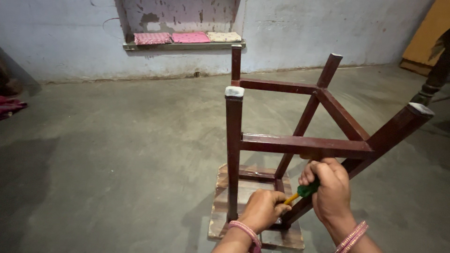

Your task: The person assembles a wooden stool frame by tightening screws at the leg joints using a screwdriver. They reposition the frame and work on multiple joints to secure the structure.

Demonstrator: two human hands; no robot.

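A dark red metal-framed stool [300, 143] stands upside down on the concrete floor, its wooden seat [220, 206] flat on the ground and its legs pointing up. My right hand [330, 187] grips the green handle of a screwdriver [304, 190] low between the legs. My left hand [265, 208] is closed around the yellow shaft near its tip, close to the seat. The tip itself is hidden behind my left hand.
A ledge [183, 45] on the far wall holds three folded cloths in pink and cream. An orange board [429, 37] leans at the right, beside a dark turned furniture leg [433, 79]. Red cloth [10, 105] lies at the left edge.
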